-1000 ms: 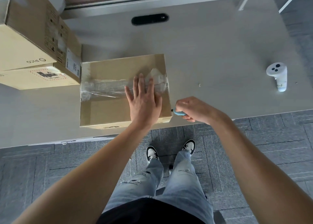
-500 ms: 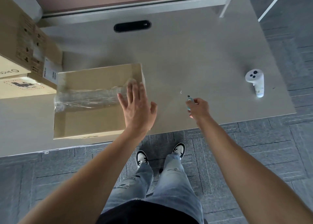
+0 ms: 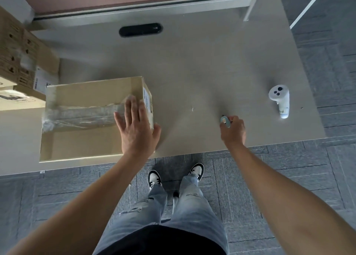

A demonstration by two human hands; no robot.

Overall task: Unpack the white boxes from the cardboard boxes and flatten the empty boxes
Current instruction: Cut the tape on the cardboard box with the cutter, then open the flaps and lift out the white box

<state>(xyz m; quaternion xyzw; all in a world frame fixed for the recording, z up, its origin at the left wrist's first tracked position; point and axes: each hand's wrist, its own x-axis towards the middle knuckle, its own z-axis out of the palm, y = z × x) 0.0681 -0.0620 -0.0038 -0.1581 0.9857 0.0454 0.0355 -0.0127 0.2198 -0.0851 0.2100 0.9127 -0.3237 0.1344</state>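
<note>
The cardboard box [image 3: 92, 118] sits on the surface [image 3: 202, 67], at its near edge on the person's left side. The top of the box is closed, and a band of wrinkled clear tape [image 3: 81, 116] runs across it from the left edge to the right edge. A white label is visible on the right side wall of the box.

The left hand [image 3: 135, 127] lies flat on the right end of the box top, fingers straight and slightly spread, palm down. The fingertips cover the right end of the tape band; the thumb extends past the right edge of the box.

The right hand [image 3: 233, 129] is over the surface, well apart from the box, near the front edge. Its fingers are curled around a small light-blue tool [image 3: 225, 120], the tip of which projects forward from the hand. Whether the tip touches the surface cannot be determined.

A stack of further cardboard boxes [image 3: 23, 69] stands at the far left, just beside the rear left corner of the taped box. A white handheld controller [image 3: 280, 99] lies on the surface to the right. A black oval cable port [image 3: 140, 29] is set into the surface near its rear edge.
</note>
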